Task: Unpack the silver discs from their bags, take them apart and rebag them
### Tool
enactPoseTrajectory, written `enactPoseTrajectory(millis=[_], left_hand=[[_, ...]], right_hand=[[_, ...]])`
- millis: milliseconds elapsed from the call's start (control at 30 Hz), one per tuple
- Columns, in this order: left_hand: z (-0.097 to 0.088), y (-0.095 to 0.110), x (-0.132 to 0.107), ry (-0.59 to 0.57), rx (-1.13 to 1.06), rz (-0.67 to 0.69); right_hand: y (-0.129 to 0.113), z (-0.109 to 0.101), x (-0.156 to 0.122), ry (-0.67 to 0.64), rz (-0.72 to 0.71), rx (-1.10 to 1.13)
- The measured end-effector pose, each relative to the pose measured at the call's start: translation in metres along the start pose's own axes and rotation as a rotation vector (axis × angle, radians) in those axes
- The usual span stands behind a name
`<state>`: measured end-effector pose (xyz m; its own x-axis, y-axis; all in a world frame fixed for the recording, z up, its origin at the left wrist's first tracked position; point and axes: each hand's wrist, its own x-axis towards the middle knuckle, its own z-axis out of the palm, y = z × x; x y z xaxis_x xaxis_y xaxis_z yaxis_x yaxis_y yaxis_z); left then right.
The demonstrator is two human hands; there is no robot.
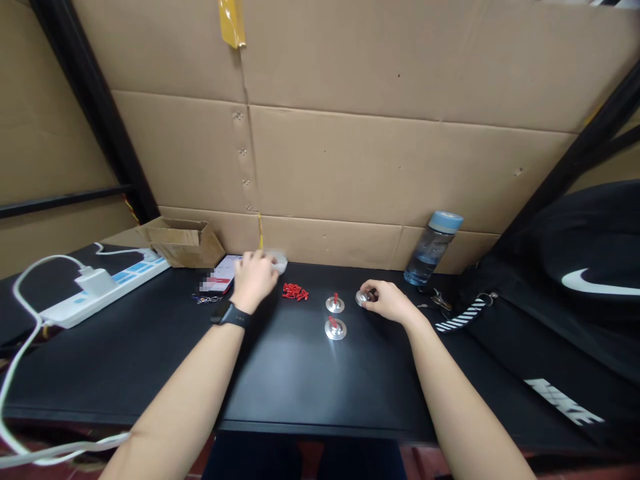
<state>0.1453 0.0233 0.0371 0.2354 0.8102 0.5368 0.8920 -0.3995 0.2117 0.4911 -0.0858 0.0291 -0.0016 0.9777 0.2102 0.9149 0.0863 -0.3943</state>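
Observation:
My right hand (387, 300) pinches a shiny, clear-looking suction cup (363, 299) at the table, its fingers partly covering it. Left of that hand, two similar suction cups, a far one (335, 305) and a nearer one (337, 329), lie on the table, each with a small red piece at its centre. A small pile of red plastic pieces (295, 292), which look like hooks, lies between my hands. At a whitish translucent container (278, 261) is my left hand (256, 277), fingers bent and apart; whether it touches the container I cannot tell.
Behind the black table (295, 380) stands a cardboard wall (330, 167). At left are a power strip (120, 287) with cables, a cardboard box (185, 243) and a phone (220, 275). At right are a water bottle (433, 247), keys (440, 300) and a black bag (555, 333).

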Motion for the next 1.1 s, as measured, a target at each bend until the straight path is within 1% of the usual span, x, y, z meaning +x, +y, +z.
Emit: enactPoseTrajectory(millis=[33,67,100,133,167,200,267,333,367,400,467,533,600,700,867,967,1100], left_hand=[[-0.003,-0.014,0.004,0.028,0.03,-0.071],[-0.005,-0.026,0.008,0.037,0.049,-0.109],[-0.007,-0.035,0.011,0.025,0.044,-0.116],[-0.007,-0.04,0.013,0.007,0.001,-0.085],[-0.008,-0.039,0.015,-0.018,-0.074,-0.023],[-0.008,-0.034,0.014,-0.052,-0.173,0.067],[-0.008,-0.01,0.008,-0.134,-0.392,0.278],[-0.008,0.025,-0.005,-0.282,-0.479,0.489],[-0.008,0.042,-0.014,-0.357,-0.467,0.6],[-0.008,0.058,-0.023,-0.403,-0.427,0.697],[-0.006,0.081,-0.039,-0.403,-0.337,0.784],[-0.003,0.094,-0.049,-0.376,-0.264,0.801],[0.002,0.099,-0.053,-0.348,-0.221,0.79],[0.006,0.1,-0.051,-0.343,-0.236,0.794],[0.005,0.1,-0.05,-0.377,-0.323,0.813],[0.006,0.103,-0.053,-0.376,-0.343,0.805],[0.008,0.108,-0.057,-0.365,-0.351,0.837]], right_hand=[[-0.002,0.0,0.0,0.014,-0.019,-0.009],[-0.005,0.0,0.0,0.033,-0.05,-0.006],[-0.009,0.0,0.0,0.05,-0.092,0.014],[-0.014,0.001,0.0,0.058,-0.143,0.049],[-0.021,0.002,0.0,0.05,-0.199,0.089],[-0.027,0.005,0.0,0.027,-0.255,0.121],[-0.04,0.011,-0.001,-0.036,-0.332,0.12],[-0.05,0.018,-0.001,-0.082,-0.348,0.041],[-0.053,0.021,-0.001,-0.091,-0.34,-0.001],[-0.055,0.024,-0.001,-0.096,-0.326,-0.037],[-0.056,0.028,0.0,-0.091,-0.302,-0.085],[-0.056,0.03,0.0,-0.063,-0.281,-0.115],[-0.055,0.031,0.001,-0.03,-0.258,-0.139],[-0.053,0.033,0.003,0.0,-0.234,-0.16],[-0.051,0.033,0.005,-0.012,-0.244,-0.16],[-0.054,0.033,0.005,-0.004,-0.258,-0.176],[-0.059,0.033,0.005,0.021,-0.254,-0.205]])
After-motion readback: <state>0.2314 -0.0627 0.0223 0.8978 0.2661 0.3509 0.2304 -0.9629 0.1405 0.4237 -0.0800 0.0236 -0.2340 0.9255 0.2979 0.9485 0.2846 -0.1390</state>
